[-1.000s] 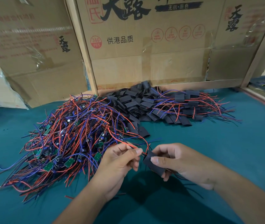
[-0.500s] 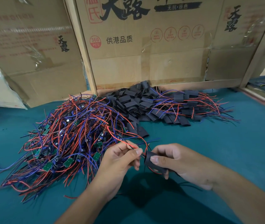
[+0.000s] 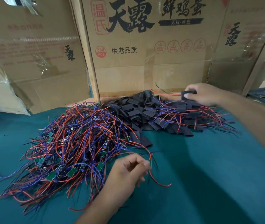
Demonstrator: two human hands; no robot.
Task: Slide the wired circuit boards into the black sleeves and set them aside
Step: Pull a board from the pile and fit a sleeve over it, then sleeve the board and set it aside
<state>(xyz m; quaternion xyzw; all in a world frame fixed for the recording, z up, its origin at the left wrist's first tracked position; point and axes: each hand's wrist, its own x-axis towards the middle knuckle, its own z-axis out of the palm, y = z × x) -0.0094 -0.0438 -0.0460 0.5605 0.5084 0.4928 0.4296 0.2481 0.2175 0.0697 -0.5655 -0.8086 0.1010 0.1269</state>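
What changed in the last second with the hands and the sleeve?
The right hand carried the black sleeve from in front of the person out over the finished pile, still pinching it. The left hand let go of the sleeve and stayed near the unsleeved boards. Both piles are unchanged.

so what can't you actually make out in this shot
- Head view: whether a circuit board sits inside the black sleeve in the right hand; thumb and sleeve wall hide it.
- Left hand: its curled fingers hide whether its grip holds the red wire beside it.
- Top lettering of the cardboard box: cut off by the frame edge.
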